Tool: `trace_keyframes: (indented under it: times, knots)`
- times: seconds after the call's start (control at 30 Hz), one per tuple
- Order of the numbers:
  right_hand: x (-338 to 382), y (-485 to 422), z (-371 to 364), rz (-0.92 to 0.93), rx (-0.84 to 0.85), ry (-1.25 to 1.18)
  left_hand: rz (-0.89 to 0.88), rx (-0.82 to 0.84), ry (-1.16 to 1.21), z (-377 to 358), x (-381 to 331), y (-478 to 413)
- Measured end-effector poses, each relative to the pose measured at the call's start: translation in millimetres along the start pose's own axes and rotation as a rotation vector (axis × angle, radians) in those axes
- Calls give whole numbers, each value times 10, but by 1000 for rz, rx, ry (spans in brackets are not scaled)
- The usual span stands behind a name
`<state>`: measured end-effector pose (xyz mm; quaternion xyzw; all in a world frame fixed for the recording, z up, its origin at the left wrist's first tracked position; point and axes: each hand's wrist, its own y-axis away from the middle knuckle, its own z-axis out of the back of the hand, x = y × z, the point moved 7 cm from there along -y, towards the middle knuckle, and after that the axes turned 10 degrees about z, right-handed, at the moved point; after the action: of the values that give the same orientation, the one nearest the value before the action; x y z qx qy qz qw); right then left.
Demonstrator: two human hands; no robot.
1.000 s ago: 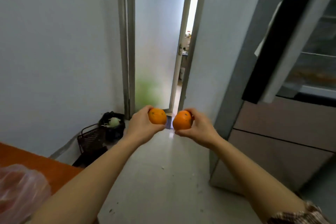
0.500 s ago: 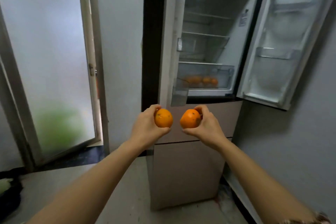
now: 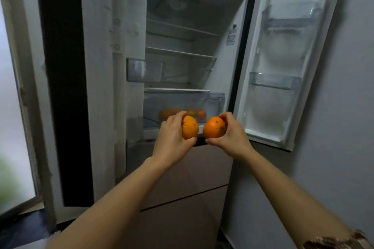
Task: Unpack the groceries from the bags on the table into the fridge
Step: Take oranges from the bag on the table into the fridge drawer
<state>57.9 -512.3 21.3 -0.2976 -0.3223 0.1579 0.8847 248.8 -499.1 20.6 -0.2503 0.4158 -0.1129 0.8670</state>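
Oranges, one in each hand, held up before the open fridge (image 3: pixel 182 32).

Left orange (image 3: pixel 189 127) gripped in the left hand (image 3: pixel 172 139), fingers curled over the top and thumb pressed under the bottom; right orange (image 3: pixel 214 130), dark-speckled, gripped the same way in the right hand (image 3: pixel 232 137). Just beside each other, a narrow gap between, not touching. Both raised level with the front of the clear crisper drawer (image 3: pixel 212 105) at the bottom of the upper compartment, near side of it. More oranges (image 3: pixel 197 114) blurred behind the drawer's front, count unclear. Bare glass shelves (image 3: pixel 180 52) above. Both doors swung wide: left door (image 3: pixel 97 87) close and edge-on, right door (image 3: pixel 287 56) with a clear door bin (image 3: pixel 275 82) halfway down. Closed brown lower drawers (image 3: pixel 192 178) below the hands. Frosted window (image 3: pixel 12 107) at far left, grey wall (image 3: pixel 348 127) at right.
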Motion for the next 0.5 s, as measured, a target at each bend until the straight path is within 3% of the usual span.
trace_keyframes:
  times: [0.23, 0.5]
  knots:
    - [-533, -968, -64, 69, -20, 8, 163, -118, 89, -457, 145, -945]
    - [-946, -2267, -315, 237, -25, -85, 288, -366, 174, -658, 359, -2022]
